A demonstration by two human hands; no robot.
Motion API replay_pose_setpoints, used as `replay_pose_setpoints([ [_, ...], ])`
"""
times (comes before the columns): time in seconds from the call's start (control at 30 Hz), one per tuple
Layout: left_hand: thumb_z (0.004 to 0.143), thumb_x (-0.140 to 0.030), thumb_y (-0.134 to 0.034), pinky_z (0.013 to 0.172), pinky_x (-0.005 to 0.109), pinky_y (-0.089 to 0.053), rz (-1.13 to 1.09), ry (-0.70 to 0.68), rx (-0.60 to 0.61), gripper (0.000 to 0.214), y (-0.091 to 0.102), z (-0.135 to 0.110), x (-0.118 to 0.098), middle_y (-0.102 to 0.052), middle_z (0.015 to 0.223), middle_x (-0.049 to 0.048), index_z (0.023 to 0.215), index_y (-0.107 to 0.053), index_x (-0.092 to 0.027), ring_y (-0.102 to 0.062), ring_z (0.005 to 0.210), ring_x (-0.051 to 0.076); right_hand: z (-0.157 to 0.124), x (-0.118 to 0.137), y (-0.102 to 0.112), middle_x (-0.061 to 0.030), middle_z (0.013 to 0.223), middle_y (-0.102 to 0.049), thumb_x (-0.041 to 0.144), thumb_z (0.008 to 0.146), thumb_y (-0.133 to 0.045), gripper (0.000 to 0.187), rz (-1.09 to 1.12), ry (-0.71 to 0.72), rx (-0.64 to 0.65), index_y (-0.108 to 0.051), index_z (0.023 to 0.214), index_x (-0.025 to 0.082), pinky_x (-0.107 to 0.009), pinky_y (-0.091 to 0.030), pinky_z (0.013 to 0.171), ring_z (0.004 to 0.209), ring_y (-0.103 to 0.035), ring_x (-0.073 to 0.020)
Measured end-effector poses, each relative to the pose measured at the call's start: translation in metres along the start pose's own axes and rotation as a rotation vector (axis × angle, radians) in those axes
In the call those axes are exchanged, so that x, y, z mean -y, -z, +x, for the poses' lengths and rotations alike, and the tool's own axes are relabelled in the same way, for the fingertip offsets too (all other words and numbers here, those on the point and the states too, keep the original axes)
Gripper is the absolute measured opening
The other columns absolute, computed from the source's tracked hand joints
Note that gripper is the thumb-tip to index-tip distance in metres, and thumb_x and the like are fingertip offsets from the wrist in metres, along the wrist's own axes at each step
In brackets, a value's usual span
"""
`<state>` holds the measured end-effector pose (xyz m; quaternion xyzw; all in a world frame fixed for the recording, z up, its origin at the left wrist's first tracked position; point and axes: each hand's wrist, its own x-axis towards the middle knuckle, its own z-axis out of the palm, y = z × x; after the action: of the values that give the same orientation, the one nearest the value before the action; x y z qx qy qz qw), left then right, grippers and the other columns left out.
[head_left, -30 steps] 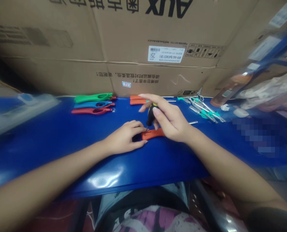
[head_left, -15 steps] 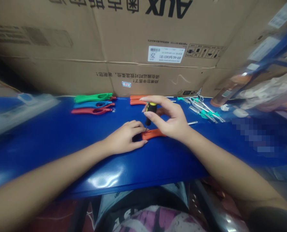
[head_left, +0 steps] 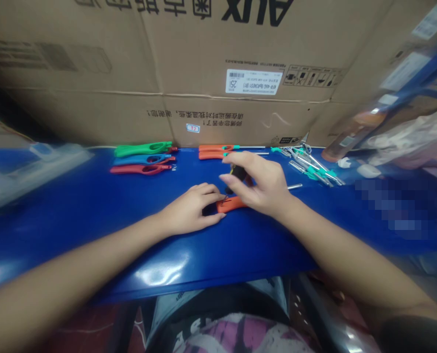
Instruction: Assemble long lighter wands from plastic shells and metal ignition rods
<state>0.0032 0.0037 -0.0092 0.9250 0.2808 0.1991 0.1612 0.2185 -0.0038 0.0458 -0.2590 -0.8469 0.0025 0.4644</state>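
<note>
On the blue tabletop [head_left: 93, 211], the left hand [head_left: 189, 211] pins one end of an orange handle [head_left: 233, 203] under curled fingers, and the right hand [head_left: 264, 189] closes around what looks like a small screwdriver [head_left: 237, 172], mostly hidden, its tip on that handle.

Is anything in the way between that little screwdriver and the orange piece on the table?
Nothing visible. The right hand holds the screwdriver with its tip on the orange piece, which the left hand presses against the blue table.
</note>
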Motion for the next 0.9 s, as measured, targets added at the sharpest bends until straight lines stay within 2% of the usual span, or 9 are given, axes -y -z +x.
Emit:
replay_pose_setpoints([
  [0.07, 0.095, -0.036, -0.064, 0.102, 0.044, -0.048, -0.003, -0.001, 0.000, 0.032, 0.000, 0.000, 0.000, -0.065, 0.122, 0.0098, 0.123, -0.068, -0.020, -0.060, 0.113, 0.027, 0.001, 0.004, 0.001, -0.0087, 0.124, -0.072, 0.027, 0.106, -0.038, 0.034, 0.080, 0.011, 0.059, -0.058, 0.133, 0.019, -0.032, -0.057, 0.093, 0.104, -0.071, -0.0176],
  [0.13, 0.095, -0.035, -0.065, 0.103, 0.043, -0.048, -0.001, -0.002, 0.002, 0.031, 0.000, 0.000, 0.000, -0.065, 0.124, 0.0097, 0.122, -0.068, -0.020, -0.060, 0.115, 0.027, 0.003, 0.008, 0.002, -0.0086, 0.127, -0.071, 0.022, 0.107, -0.033, 0.038, 0.155, -0.022, 0.109, -0.054, 0.139, 0.018, -0.030, -0.058, 0.090, 0.100, -0.072, -0.0153],
  [0.3, 0.094, -0.034, -0.066, 0.103, 0.044, -0.048, 0.000, -0.004, 0.006, 0.030, 0.001, 0.000, -0.001, -0.065, 0.122, 0.0098, 0.120, -0.068, -0.019, -0.060, 0.113, 0.027, 0.005, 0.012, 0.004, -0.0053, 0.109, -0.078, 0.034, 0.097, -0.063, 0.024, -0.091, -0.100, -0.065, -0.070, 0.115, 0.020, -0.028, -0.058, 0.083, 0.089, -0.074, -0.0170],
  [0.37, 0.095, -0.035, -0.065, 0.101, 0.043, -0.049, -0.003, -0.004, 0.004, 0.029, 0.001, 0.001, -0.002, -0.066, 0.119, 0.0093, 0.119, -0.068, -0.019, -0.061, 0.111, 0.026, 0.006, 0.012, 0.005, -0.0061, 0.110, -0.078, 0.033, 0.099, -0.059, 0.025, -0.101, -0.091, -0.084, -0.071, 0.117, 0.019, -0.030, -0.058, 0.086, 0.094, -0.073, -0.0181],
  [0.5, 0.096, -0.038, -0.064, 0.099, 0.042, -0.050, 0.006, 0.003, 0.003, 0.030, 0.002, 0.001, -0.002, -0.066, 0.114, 0.0088, 0.119, -0.069, -0.019, -0.061, 0.108, 0.026, 0.006, 0.011, 0.006, -0.0060, 0.118, -0.076, 0.025, 0.105, -0.041, 0.037, 0.090, -0.098, 0.002, -0.064, 0.133, 0.020, -0.032, -0.059, 0.087, 0.093, -0.073, -0.0155],
  [0.67, 0.094, -0.034, -0.065, 0.104, 0.045, -0.047, -0.002, -0.015, -0.009, 0.033, 0.001, 0.001, -0.001, -0.065, 0.124, 0.0100, 0.124, -0.068, -0.020, -0.060, 0.116, 0.028, 0.004, 0.008, 0.007, -0.0056, 0.101, -0.078, 0.032, 0.099, -0.060, 0.026, -0.051, 0.051, -0.060, -0.072, 0.119, 0.019, -0.029, -0.058, 0.081, 0.084, -0.072, -0.0160],
  [0.73, 0.095, -0.034, -0.064, 0.104, 0.045, -0.048, -0.004, -0.015, -0.011, 0.032, 0.000, 0.000, 0.000, -0.066, 0.124, 0.0104, 0.123, -0.068, -0.020, -0.061, 0.116, 0.028, 0.004, 0.008, 0.008, -0.0074, 0.106, -0.077, 0.029, 0.102, -0.054, 0.031, -0.036, 0.111, 0.003, -0.068, 0.127, 0.018, -0.030, -0.057, 0.087, 0.094, -0.072, -0.0177],
  [0.83, 0.096, -0.037, -0.063, 0.101, 0.045, -0.050, -0.006, -0.006, -0.008, 0.028, -0.001, 0.000, 0.001, -0.067, 0.121, 0.0107, 0.116, -0.071, -0.019, -0.061, 0.114, 0.028, 0.005, 0.012, 0.009, -0.0082, 0.125, -0.071, 0.021, 0.106, -0.036, 0.041, 0.144, 0.092, 0.149, -0.056, 0.142, 0.020, -0.033, -0.055, 0.098, 0.112, -0.068, -0.0177],
  [0.9, 0.095, -0.037, -0.063, 0.101, 0.045, -0.050, -0.004, -0.005, -0.017, 0.028, -0.001, -0.001, 0.001, -0.067, 0.120, 0.0105, 0.116, -0.070, -0.020, -0.061, 0.115, 0.029, 0.006, 0.016, 0.008, -0.0062, 0.123, -0.072, 0.021, 0.106, -0.038, 0.039, 0.193, 0.047, 0.148, -0.059, 0.139, 0.023, -0.032, -0.056, 0.096, 0.109, -0.069, -0.0165],
])
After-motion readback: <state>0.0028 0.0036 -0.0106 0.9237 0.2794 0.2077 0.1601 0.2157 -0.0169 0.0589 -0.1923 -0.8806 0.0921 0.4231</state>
